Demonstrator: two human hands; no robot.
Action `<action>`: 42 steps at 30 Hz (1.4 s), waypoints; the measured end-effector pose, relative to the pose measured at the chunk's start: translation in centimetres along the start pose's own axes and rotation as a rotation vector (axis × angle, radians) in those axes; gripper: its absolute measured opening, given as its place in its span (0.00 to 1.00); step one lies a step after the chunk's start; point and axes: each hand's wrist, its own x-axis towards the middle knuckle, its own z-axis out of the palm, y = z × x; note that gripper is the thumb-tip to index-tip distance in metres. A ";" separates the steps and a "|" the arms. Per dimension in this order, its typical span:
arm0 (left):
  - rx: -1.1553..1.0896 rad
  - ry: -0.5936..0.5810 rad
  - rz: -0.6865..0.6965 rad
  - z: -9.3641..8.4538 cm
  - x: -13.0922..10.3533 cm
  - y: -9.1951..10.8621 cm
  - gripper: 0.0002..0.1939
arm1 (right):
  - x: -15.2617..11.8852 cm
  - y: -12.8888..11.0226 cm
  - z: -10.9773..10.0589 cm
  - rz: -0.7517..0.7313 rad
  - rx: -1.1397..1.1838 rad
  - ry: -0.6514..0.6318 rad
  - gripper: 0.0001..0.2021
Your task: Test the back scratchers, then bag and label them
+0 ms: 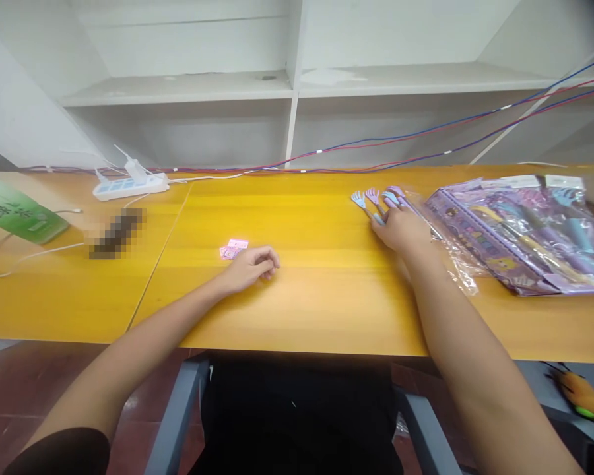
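Observation:
My left hand [251,268] rests on the yellow table [307,231], its fingers loosely curled with nothing visible in them. Pink printed cards [235,247] lie just behind it. Over at the right, my right hand [400,227] reaches down onto several small hand-shaped sticks. A blue hand-shaped tip [358,198] and a purple one [373,195] point away from me past the fingers. What the right fingertips grip is hidden. Clear plastic wrapping [458,264] lies beside that hand.
A purple box [499,241] of wrapped hand-shaped sticks lies far right. At left are a green bottle [24,214], a white power strip [129,187] and cables. White shelves [178,89] stand behind, with red and blue wires before them.

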 end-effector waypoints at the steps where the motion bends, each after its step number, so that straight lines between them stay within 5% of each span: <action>1: 0.003 0.006 0.002 -0.1 0.0 0.0 0.04 | -0.1 -0.4 0.1 0.015 -0.019 -0.004 0.32; 8: -0.001 0.010 -0.004 -0.1 0.3 -1.0 0.04 | -0.7 -3.2 0.3 -0.030 -0.106 -0.170 0.23; 14: -0.005 -0.016 0.031 -0.1 0.0 -0.9 0.05 | -1.2 -6.9 -2.6 -0.143 -0.097 -0.434 0.13; 18: -0.034 -0.036 0.070 0.0 -0.1 -0.9 0.09 | -3.0 -11.3 -3.7 -0.215 0.388 -0.556 0.12; 24: -0.074 0.021 0.070 0.2 0.2 -1.7 0.28 | -8.9 -19.3 -1.3 -0.204 1.178 -0.590 0.21; 27: -0.042 -0.012 0.055 0.1 0.2 -1.2 0.30 | -11.0 -20.5 -0.7 -0.195 1.591 -0.607 0.27; 29: 0.012 -0.001 0.020 0.1 0.1 -0.8 0.26 | -11.4 -20.1 -0.8 -0.217 1.614 -0.617 0.28; 35: 0.092 -0.015 -0.053 -0.2 0.3 -0.5 0.16 | -10.5 -18.5 -1.3 -0.228 1.452 -0.448 0.28; 42: 0.005 -0.015 -0.035 -1.1 0.8 -1.6 0.18 | -6.7 -15.0 -2.1 0.067 1.761 0.169 0.23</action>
